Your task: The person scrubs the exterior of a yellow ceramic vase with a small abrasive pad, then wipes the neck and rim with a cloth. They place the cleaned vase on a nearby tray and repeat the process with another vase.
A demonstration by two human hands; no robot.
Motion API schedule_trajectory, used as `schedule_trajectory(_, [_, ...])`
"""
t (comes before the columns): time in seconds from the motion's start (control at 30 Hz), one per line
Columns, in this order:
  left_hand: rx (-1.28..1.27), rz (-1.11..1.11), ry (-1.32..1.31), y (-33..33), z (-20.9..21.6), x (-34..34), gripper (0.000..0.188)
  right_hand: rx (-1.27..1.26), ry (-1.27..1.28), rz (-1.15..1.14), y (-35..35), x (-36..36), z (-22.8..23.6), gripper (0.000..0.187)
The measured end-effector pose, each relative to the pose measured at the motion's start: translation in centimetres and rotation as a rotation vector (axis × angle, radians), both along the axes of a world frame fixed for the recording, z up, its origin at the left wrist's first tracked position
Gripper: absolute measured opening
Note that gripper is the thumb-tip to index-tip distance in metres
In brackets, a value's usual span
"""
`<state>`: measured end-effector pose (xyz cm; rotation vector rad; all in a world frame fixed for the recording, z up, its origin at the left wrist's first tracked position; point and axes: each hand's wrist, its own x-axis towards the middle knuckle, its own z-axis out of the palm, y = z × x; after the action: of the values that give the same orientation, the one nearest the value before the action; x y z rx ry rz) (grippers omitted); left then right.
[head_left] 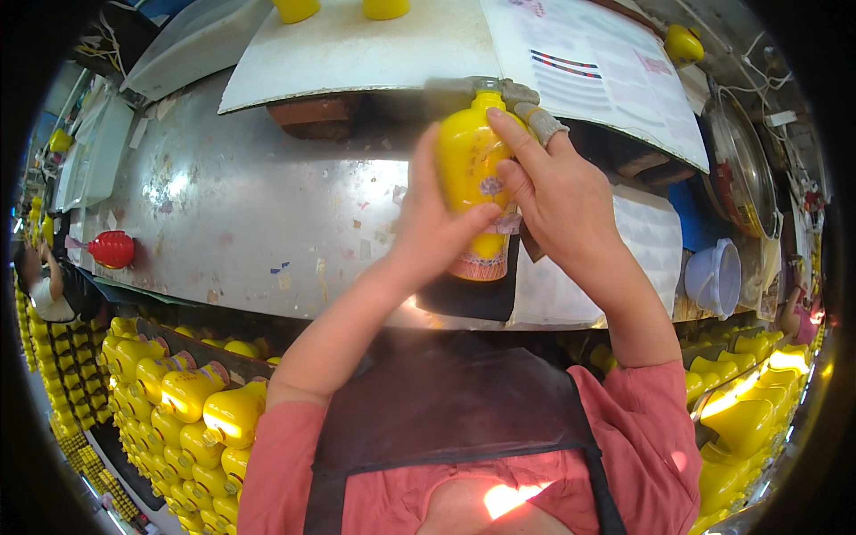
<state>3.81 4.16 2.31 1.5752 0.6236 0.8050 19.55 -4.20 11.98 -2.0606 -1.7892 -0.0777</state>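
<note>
A glossy yellow vase (462,147) lies between my hands over the near half of the workbench, its narrow neck pointing away from me. It bears a purple flower print and a pinkish patterned band near its base. My left hand (428,223) is closed around the vase's left side, thumb across the lower front. From the right, my right hand (566,187) grips the vase, with index finger and thumb on its front. Grey wrapping (546,125) covers at least one right finger; the other fingertips are partly hidden. Grey material also shows beside the neck.
White boards (383,53) are propped at the back, one carrying printed sheets (580,98). A red ribbed object (112,250) sits at the left, a pale bucket (713,278) at the right. Many yellow vases (187,392) are stacked below the bench on both sides. Another person (55,285) is far left.
</note>
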Motion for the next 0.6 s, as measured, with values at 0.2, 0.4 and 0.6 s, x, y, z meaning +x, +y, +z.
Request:
schedule_trajectory(0.2, [-0.065, -0.079, -0.105, 0.2, 0.4, 0.3, 0.110, 0.016, -0.042, 0.077, 0.8, 1.3, -0.1, 0.050])
schedule_trajectory(0.4, [-0.046, -0.134, -0.101, 0.2, 0.3, -0.1, 0.107, 0.047, 0.022, 0.123, 0.7, 1.5, 0.2, 0.051])
schedule_trajectory(0.6, [-0.010, -0.006, 0.013, 0.9, 0.5, 0.2, 0.103, 0.045, -0.007, 0.133, 0.2, 0.6, -0.3, 0.054])
